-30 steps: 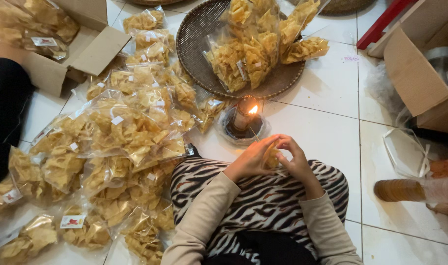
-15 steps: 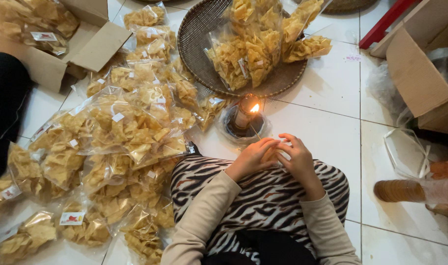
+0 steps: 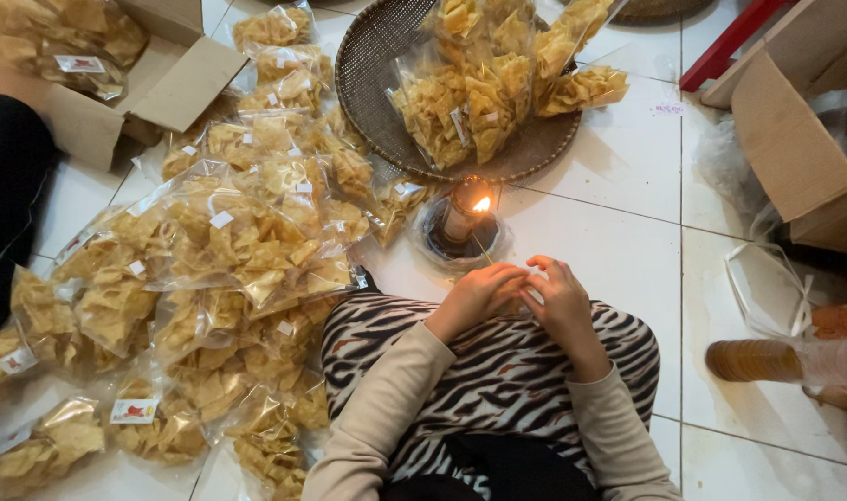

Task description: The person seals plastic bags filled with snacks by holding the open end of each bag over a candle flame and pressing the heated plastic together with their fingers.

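At far left an open box [image 3: 163,83] holds bagged chips. Beside it a loose pile of bags [image 3: 228,250] spreads over the tiles and presses right up against the striped lap [image 3: 497,380], so there is no free floor on that side. Above, a woven tray [image 3: 368,56] carries more bags [image 3: 479,93], and its near rim sits just behind the lamp [image 3: 465,218], which is lit.

The left hand [image 3: 474,297] and right hand [image 3: 562,301] are together over the lap, just short of the flame, with curled fingertips meeting. A second ago a scrap of yellow showed between them; now none does. The hands have barely shifted, only closed in on each other. A thin pale line runs from the lamp toward the left fingers, perhaps a stick or a bag edge, but it is too fine to tell. Whether either hand is clamped on anything cannot be told.

The flame is the close edge here, with little room between it and the knuckles. To the right the tiles lie bare and open as far as a crumpled clear bag [image 3: 767,288], a brown roll [image 3: 757,360] and a second box [image 3: 795,158] — well apart from the right hand.
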